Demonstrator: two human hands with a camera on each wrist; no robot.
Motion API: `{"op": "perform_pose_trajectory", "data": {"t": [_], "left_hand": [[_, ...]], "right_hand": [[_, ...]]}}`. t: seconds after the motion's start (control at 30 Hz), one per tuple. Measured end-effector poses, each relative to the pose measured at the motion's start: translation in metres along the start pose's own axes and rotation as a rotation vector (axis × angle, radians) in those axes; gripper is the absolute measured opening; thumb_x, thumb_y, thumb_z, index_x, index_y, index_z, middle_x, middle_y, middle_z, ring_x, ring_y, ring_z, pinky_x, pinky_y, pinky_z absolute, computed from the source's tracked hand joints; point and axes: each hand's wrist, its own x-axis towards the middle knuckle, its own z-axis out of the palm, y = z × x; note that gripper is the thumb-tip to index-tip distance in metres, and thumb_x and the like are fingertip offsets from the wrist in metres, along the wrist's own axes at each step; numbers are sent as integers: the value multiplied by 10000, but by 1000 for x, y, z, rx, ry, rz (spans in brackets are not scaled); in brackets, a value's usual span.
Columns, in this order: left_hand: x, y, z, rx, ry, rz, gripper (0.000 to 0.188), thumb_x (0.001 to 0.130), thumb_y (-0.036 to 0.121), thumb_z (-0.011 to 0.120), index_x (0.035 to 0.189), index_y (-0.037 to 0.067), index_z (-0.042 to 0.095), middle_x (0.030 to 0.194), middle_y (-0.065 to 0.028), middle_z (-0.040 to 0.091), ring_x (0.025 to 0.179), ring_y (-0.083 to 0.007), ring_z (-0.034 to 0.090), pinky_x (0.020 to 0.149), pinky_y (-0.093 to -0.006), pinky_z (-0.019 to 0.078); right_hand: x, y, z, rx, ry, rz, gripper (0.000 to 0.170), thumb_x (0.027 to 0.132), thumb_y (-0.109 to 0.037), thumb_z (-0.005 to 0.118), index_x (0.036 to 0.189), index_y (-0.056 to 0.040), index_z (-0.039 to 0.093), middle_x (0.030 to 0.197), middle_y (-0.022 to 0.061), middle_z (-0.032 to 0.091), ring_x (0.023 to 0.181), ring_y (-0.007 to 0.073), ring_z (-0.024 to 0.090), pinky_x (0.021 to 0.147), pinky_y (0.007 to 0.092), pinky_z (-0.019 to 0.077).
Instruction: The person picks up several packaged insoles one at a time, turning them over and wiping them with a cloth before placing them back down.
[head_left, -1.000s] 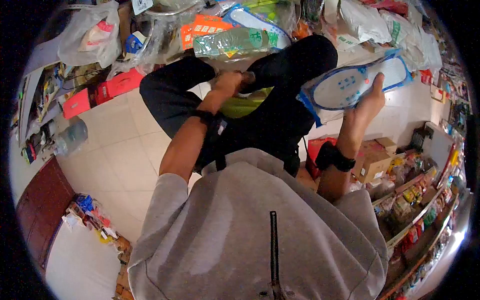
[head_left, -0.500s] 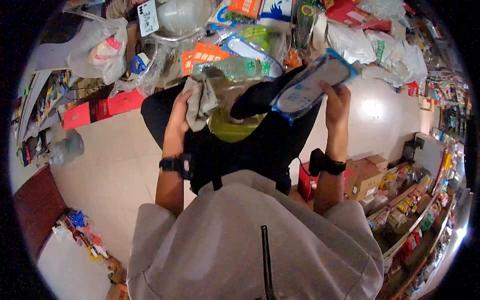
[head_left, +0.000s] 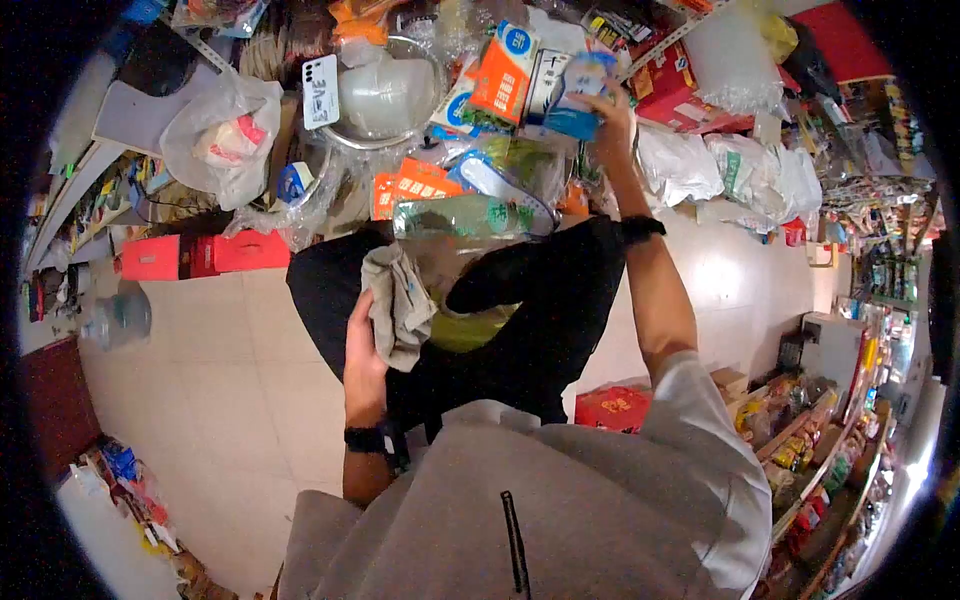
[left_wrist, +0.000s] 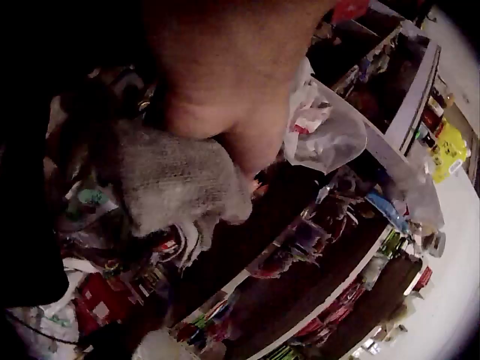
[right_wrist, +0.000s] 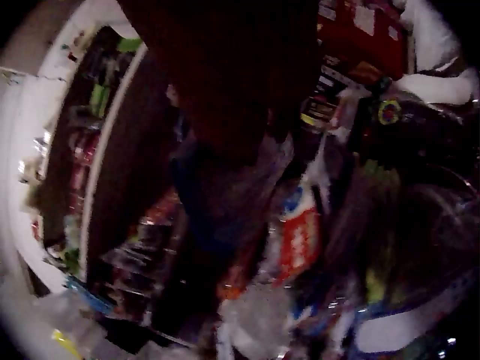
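Note:
My left hand point(head_left: 366, 345) holds a folded grey knitted cloth point(head_left: 398, 305) above my lap, thumb along its near side. In the left wrist view the cloth point(left_wrist: 180, 180) hangs below the hand, its lower edge in narrow finger-like folds. Stretched far forward, my right hand point(head_left: 614, 125) has its fingers on a blue-edged plastic packet of insoles point(head_left: 575, 122) over the heap of goods. The right wrist view is dark; there the packet point(right_wrist: 206, 202) shows as a blue strip and clear film below the hand. Beside it lies an orange and white packet point(head_left: 505, 75).
Another white insole packet point(head_left: 500, 190) and a green-printed clear bag point(head_left: 465, 220) lie nearer my knees. At left are a metal-rimmed bowl point(head_left: 385, 95), a white card point(head_left: 320, 92) and a plastic bag point(head_left: 225, 145). White bags point(head_left: 680, 165) lie right of my arm.
My right hand has carried the insole packet from beside my knee forward onto the heap. My left hand has brought up the grey cloth from between my legs and now holds it over my lap.

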Motion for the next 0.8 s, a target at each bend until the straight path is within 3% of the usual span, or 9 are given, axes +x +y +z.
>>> {"op": "perform_pose_trajectory", "data": {"t": [0.07, 0.1, 0.13, 0.37, 0.4, 0.47, 0.57, 0.67, 0.8], "left_hand": [[-1, -5, -6, 163, -45, 140, 391, 1003, 304, 434, 1300, 62, 517, 1234, -77, 598, 1056, -248, 606, 895, -371, 498], [12, -4, -19, -283, -197, -115, 393, 1005, 351, 428, 1308, 120, 521, 1253, -46, 591, 1054, -245, 606, 854, -399, 517], [3, 1, -2, -264, -142, -60, 407, 993, 387, 444, 1310, 145, 523, 1253, -34, 592, 1054, -242, 607, 829, -401, 523], [-17, 6, 27, -192, -107, 195, 552, 951, 475, 448, 1412, 172, 426, 1320, -14, 552, 1166, -251, 543, 975, -426, 459], [-17, 8, 25, 456, -60, 395, 531, 929, 324, 508, 1404, 109, 408, 1329, -51, 533, 1183, -235, 530, 998, -398, 439], [-17, 10, 30, 1113, -2, 572, 536, 907, 173, 568, 1396, 46, 389, 1337, -88, 514, 1200, -219, 518, 1021, -370, 419], [-16, 6, 41, 51, -33, 252, 616, 830, 113, 641, 1384, 21, 388, 1322, -100, 526, 1196, -210, 521, 997, -347, 431], [-8, 9, 36, 792, -8, 335, 624, 832, 105, 632, 1397, 23, 380, 1374, -115, 487, 1216, -209, 512, 990, -337, 436], [0, -15, -36, -221, -327, 94, 546, 945, 316, 482, 1434, 101, 372, 1464, -102, 395, 1309, -289, 415, 1053, -470, 363]], "right_hand": [[-9, 39, 7, -183, -38, -78, 426, 660, -1, 745, 1051, -170, 737, 1313, 166, 517, 1154, 331, 542, 962, 402, 460], [-13, 40, 10, -328, -98, 10, 429, 679, 33, 700, 1059, -164, 733, 1304, 161, 532, 1145, 329, 556, 948, 393, 470], [-13, 38, 12, -472, -158, 101, 438, 698, 67, 655, 1066, -159, 729, 1294, 156, 548, 1136, 327, 570, 934, 384, 481], [-9, 50, 16, -253, -293, 133, 525, 725, 151, 514, 1132, -128, 694, 1372, 161, 514, 1228, 328, 532, 970, 385, 468], [-8, 53, 13, -252, -294, 134, 525, 725, 151, 514, 1132, -128, 694, 1372, 161, 514, 1228, 328, 532, 970, 385, 468], [-5, 58, 8, -298, -407, 58, 556, 719, 154, 500, 1184, -106, 659, 1381, 161, 509, 1244, 330, 518, 996, 374, 449], [-5, 67, 0, -233, -423, 20, 595, 690, 155, 483, 1219, -78, 624, 1383, 165, 507, 1254, 330, 508, 1015, 361, 432], [-10, 58, -16, -134, -368, 125, 636, 692, 132, 459, 1278, -85, 572, 1306, 157, 568, 1221, 309, 537, 1001, 340, 429], [-30, 27, -11, -304, -9, 283, 326, 886, -76, 490, 1188, -63, 614, 969, 138, 696, 872, 252, 670, 779, 341, 509]]}}
